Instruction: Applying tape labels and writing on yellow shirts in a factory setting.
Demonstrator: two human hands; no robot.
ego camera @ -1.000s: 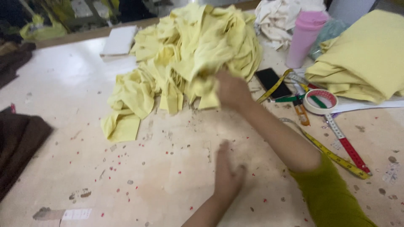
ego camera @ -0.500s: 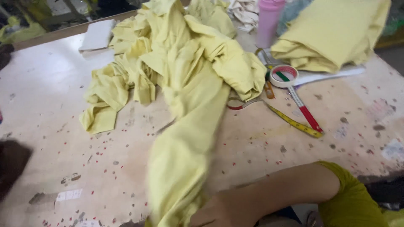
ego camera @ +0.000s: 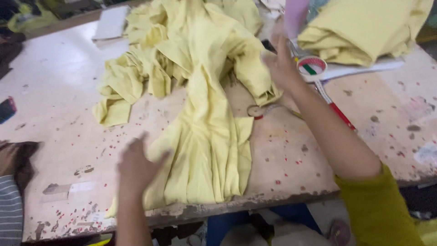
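Left hand (ego camera: 136, 166), grip released, fingers spread at the near edge of a yellow garment (ego camera: 205, 136) lying on the tabletop (ego camera: 59, 100). Right hand (ego camera: 282, 66), open, touches the garment's far fold. Beyond: folded yellow cloth (ego camera: 364, 27).

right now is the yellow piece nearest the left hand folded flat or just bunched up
Bunched, not folded: the yellow piece lies in loose lengthwise pleats, its lower end reaching the table edge beside the left hand.
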